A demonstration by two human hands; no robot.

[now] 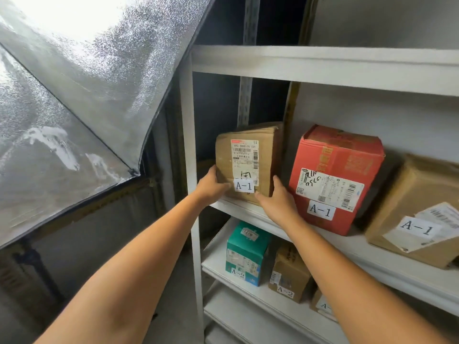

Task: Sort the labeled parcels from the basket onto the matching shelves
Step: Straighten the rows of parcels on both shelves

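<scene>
Brown parcel point(248, 157) was held at the left end of the white shelf point(372, 261).
It was clasped from both sides: left hand point(211, 186) round its left edge, right hand point(279, 198) at its lower right (thumbs on the front). The red parcel point(347, 157) was seen just beside it, both labelled A-1.

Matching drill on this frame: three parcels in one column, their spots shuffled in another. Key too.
1. red box
2. teal box
3. brown box held by the left hand and right hand

a. lower shelf, labeled A-2
b. left end of the middle shelf, labeled A-1
c. middle shelf, right of the held parcel

Pairs: 1-c, 2-a, 3-b
</scene>
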